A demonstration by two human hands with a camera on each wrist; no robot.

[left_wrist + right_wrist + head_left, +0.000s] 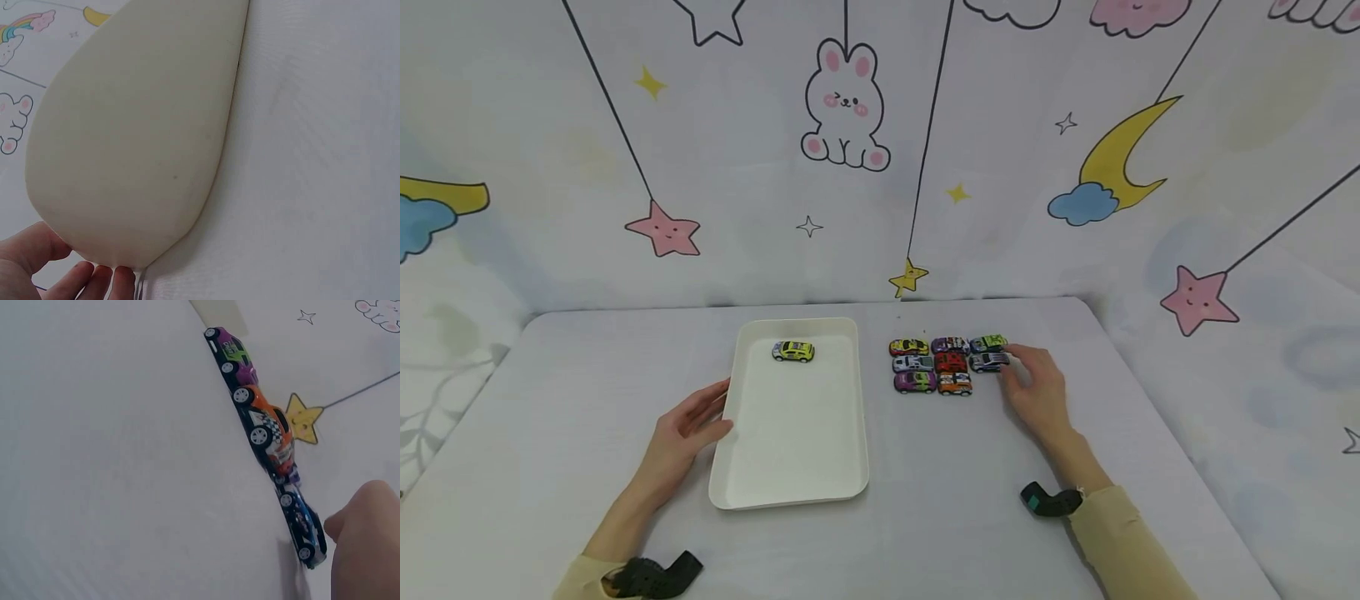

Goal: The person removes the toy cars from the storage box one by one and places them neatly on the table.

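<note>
A white tray [790,433] lies on the table, and a yellow toy car [793,351] sits inside near its far end. My left hand [681,433] holds the tray's left edge, with the thumb at the rim and the fingers against the outer wall [119,206]. To the right of the tray, several toy cars stand packed in rows. My right hand [1037,390] is at their right side, its index fingertip at the green car [988,342] and its thumb beside the silver-and-dark-blue car [988,362]. Whether it grips either one is hidden.
Also in the group are a red car [951,362], an orange car [955,383], a purple-and-green car [915,382] and a yellow-and-red car [909,347]. A white cloth covers the table [940,500]. Behind it hangs a patterned backdrop [745,167].
</note>
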